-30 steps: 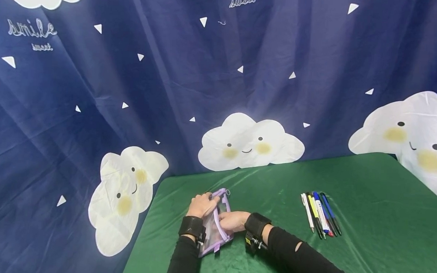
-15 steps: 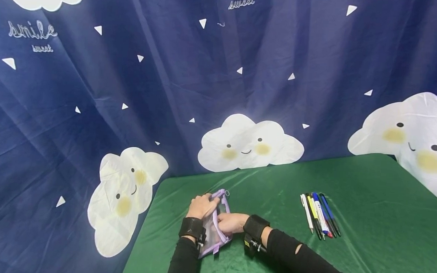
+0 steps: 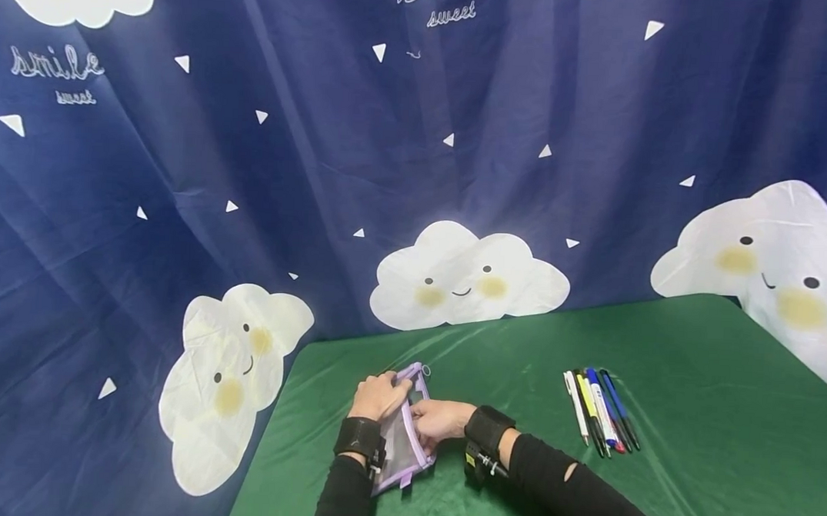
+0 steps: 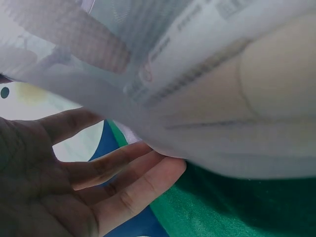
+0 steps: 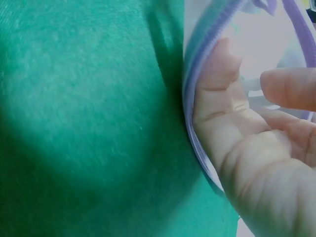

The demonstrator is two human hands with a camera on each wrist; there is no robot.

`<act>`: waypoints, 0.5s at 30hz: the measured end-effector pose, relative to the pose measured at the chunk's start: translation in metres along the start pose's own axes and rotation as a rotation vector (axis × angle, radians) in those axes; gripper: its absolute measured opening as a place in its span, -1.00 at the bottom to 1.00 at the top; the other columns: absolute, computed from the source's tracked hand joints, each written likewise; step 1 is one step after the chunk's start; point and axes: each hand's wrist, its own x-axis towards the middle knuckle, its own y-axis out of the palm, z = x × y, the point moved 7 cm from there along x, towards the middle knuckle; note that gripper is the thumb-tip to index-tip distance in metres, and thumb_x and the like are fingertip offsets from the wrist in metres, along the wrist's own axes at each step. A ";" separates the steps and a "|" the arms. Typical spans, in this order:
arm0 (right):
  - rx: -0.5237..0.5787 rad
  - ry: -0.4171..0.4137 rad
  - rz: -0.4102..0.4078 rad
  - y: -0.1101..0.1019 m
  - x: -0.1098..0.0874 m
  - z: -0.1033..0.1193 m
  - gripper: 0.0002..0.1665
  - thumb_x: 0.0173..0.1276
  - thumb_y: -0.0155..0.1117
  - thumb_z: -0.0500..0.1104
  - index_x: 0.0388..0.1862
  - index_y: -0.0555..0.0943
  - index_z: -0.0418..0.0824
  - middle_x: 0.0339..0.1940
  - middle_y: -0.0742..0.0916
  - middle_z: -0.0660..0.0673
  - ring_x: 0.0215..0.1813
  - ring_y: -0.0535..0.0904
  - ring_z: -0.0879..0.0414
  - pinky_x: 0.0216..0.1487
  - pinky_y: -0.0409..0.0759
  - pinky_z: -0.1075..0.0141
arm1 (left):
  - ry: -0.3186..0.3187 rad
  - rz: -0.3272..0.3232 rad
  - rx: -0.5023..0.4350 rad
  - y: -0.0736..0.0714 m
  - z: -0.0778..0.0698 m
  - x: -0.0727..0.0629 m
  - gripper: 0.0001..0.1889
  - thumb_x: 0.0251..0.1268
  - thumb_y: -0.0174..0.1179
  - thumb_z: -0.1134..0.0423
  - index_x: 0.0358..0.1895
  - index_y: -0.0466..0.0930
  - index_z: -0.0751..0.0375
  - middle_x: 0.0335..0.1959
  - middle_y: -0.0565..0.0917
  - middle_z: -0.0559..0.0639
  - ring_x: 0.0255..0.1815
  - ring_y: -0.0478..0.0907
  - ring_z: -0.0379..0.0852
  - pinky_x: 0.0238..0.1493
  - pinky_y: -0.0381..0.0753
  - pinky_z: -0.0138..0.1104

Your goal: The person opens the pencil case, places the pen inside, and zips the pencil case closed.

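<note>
Against a navy cloud-printed curtain [image 3: 351,94], on shiny green cloth [image 3: 512,385], see a translucent lilac-edged zip pouch [image 3: 396,451], pinched at one edge by the left hand [image 3: 374,397], with the right hand [image 3: 441,421] inside its mouth, fingers [image 5: 217,96] parted, apparently gripping nothing. Could sag closed if pinched loosely; might strain the zip seam [image 5: 225,19] if stretched too hard.

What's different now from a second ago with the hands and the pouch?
Only a little: the right hand, still inside the pouch, seems to have shifted slightly to the right. Nothing was visibly let go or picked up. The left hand still holds the pouch's edge, and the pens stayed put.
</note>
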 end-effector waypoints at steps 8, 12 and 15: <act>-0.019 0.015 0.000 -0.005 0.002 0.001 -0.41 0.34 -0.14 -0.48 0.35 0.46 -0.44 -0.45 0.67 -0.09 -0.55 0.55 0.17 -0.46 0.57 0.41 | -0.001 0.002 -0.012 -0.001 0.003 -0.002 -0.37 0.31 0.01 -0.11 0.25 0.61 0.28 0.15 0.68 0.40 0.13 0.60 0.49 0.16 0.56 0.20; -0.094 0.024 -0.042 -0.016 0.003 0.002 -0.40 0.38 -0.07 -0.45 0.41 0.42 -0.41 -0.52 0.68 -0.13 -0.55 0.60 0.13 -0.46 0.65 0.33 | 0.006 -0.005 -0.011 -0.001 0.003 0.001 -0.37 0.30 0.01 -0.12 0.24 0.62 0.28 0.14 0.69 0.39 0.13 0.60 0.49 0.15 0.56 0.19; -0.157 0.026 -0.068 -0.022 0.002 0.004 -0.34 0.36 -0.03 -0.44 0.48 0.37 -0.37 -0.47 0.71 -0.21 -0.51 0.64 0.08 -0.47 0.65 0.30 | 0.002 -0.002 -0.006 0.001 0.005 0.002 -0.36 0.29 0.00 -0.14 0.23 0.62 0.26 0.14 0.69 0.38 0.13 0.61 0.48 0.15 0.56 0.19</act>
